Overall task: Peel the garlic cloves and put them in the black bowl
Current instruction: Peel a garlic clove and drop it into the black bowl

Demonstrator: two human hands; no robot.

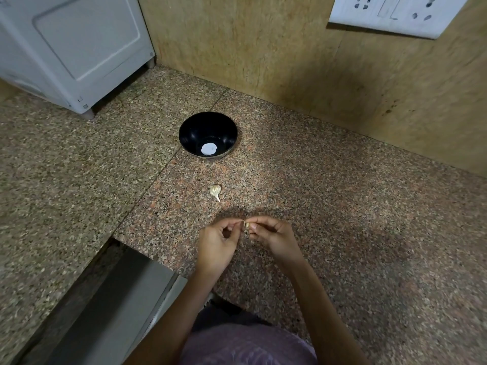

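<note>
Two hands meet low-centre over the bench point(342, 206), both working one garlic clove point(247, 225). Right hand point(274, 238) pinches it between thumb and forefinger, other fingers curled under. Left hand point(218, 241) is also curled, with thumb and forefinger tips closed on the clove's left end. The clove is held above the bench and mostly hidden by fingertips, so I cannot tell how much skin is on it.

Second clove point(215, 192) lies loose on the bench at 11 o'clock from the hands, skin on, tail pointing toward the person. It sits between the hands and the black bowl point(192, 133).

The bowl stands upright at 12 o'clock from the second clove, well apart from it. No cloves inside, only a white round patch point(209, 149) at the bottom; sticker or reflection, unclear.

White appliance point(79, 48) at 10 o'clock, socket plate point(395, 14) on the wall at 1 o'clock.
</note>
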